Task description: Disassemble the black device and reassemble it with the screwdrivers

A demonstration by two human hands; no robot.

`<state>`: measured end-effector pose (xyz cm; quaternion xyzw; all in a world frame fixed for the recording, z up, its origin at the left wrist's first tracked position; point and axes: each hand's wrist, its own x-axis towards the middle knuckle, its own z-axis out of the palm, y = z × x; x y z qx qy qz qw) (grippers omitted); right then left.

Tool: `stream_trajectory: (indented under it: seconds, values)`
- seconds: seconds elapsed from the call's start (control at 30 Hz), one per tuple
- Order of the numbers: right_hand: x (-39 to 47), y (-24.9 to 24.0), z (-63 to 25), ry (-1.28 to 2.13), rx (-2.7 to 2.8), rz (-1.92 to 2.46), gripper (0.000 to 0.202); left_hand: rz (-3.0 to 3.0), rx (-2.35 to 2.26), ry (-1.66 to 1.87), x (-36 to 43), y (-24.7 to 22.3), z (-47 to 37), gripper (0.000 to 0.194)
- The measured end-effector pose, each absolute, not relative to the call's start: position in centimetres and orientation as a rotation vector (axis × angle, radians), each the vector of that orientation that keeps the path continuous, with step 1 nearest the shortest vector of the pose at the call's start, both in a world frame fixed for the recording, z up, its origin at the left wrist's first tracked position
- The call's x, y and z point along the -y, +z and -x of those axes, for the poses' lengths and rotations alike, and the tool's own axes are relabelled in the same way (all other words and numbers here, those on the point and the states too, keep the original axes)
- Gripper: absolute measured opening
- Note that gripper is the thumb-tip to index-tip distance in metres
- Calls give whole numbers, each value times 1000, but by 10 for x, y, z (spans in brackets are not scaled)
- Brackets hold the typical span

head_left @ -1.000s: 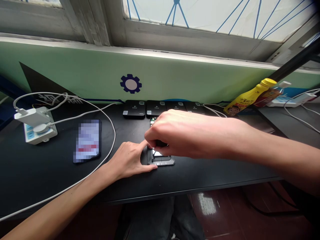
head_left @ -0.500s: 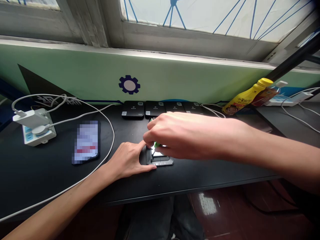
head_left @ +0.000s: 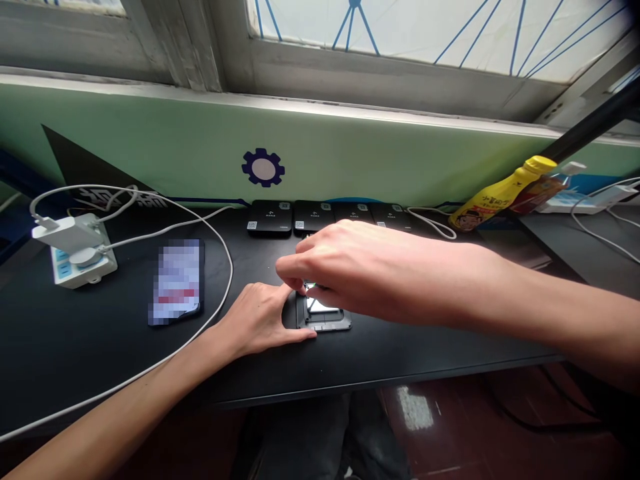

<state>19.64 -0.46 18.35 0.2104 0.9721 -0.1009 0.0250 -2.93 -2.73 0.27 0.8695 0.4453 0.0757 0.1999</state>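
On the desk (head_left: 390,357), in front of me, lies an opened black device case (head_left: 331,327) with a pale, shiny part inside. My left hand (head_left: 255,319) grips it at the left, thumb along the near edge and fingers at the side. Over the case bends my right hand (head_left: 335,263), its fingers closed around a small screwdriver (head_left: 311,286). Only a bit of green and the thin shaft show, slanting down to the inside of the case. My right hand covers the far part of the case.
Several closed black boxes (head_left: 270,218) stand in a row by the green panel (head_left: 190,147). To the left are a phone (head_left: 177,283), a power strip (head_left: 85,267) with plugs and a white cable (head_left: 231,260). A yellow bottle (head_left: 500,197) leans at the back right.
My right fingers have shifted slightly left and curled differently around the screwdriver, so less green shows. The left hand keeps its grip on the case. The whole view has moved slightly.
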Motion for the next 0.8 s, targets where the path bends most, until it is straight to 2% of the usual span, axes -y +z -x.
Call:
stream_trajectory:
  seconds: [0.2, 0.37, 0.5, 0.67, 0.8]
  values:
    - [5, 186, -202, -427, -3037, -648, 16, -2434, -1214, 246, 28, 7, 29, 64]
    - [1, 182, -212, -522, -3067, -598, 30, -2494, -1246, 201, 29, 6, 30, 63]
    - [4, 183, -207, -371, -3002, -685, 10, -2469, -1250, 209, 29, 2, 31, 71]
    - [10, 185, -194, -156, -2859, -914, 34, -2475, -1247, 210, 29, -2, 31, 62]
    - [8, 184, -197, -202, -2919, -835, 24, -2465, -1258, 212, 29, 1, 30, 66]
